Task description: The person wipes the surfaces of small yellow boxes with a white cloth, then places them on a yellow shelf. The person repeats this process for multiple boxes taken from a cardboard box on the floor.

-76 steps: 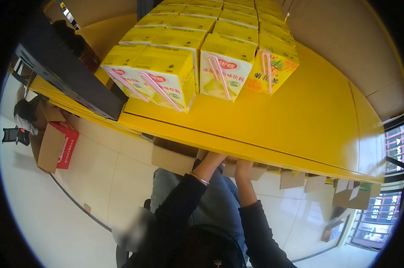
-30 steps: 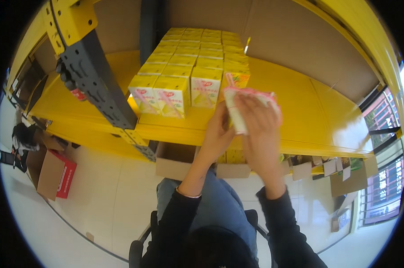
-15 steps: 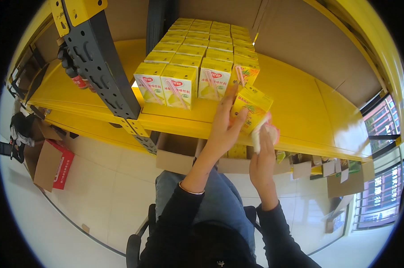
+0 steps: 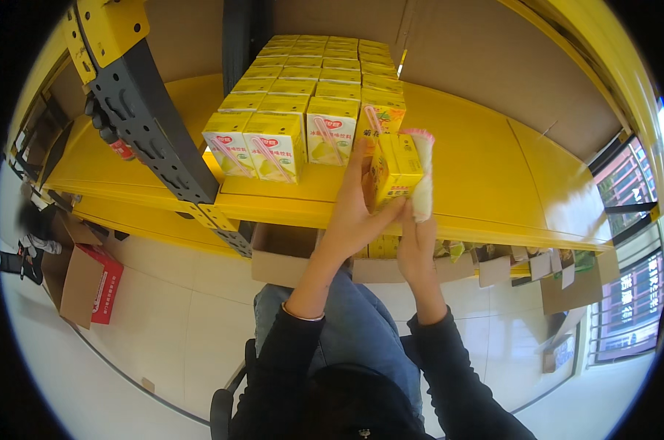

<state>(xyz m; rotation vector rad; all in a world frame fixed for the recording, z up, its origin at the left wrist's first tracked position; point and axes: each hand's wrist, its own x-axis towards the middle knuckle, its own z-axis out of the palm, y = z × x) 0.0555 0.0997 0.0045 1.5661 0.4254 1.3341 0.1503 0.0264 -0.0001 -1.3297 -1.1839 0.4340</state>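
Drink box (image 4: 399, 167) is gripped in left hand (image 4: 352, 218); right hand (image 4: 417, 248) holds cloth (image 4: 423, 180) against its right side. Likely mid-wipe; next face probably calls for rotating it in-grip.

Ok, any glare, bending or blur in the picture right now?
In the head view, edges of the yellow shelf curve; a pale sheen shows at its right end; the held carton looks fairly sharp, while the person at far left looks blurred.

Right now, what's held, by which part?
Left hand holds a yellow carton by its left side and lower end; right hand, a white cloth by its lower end.
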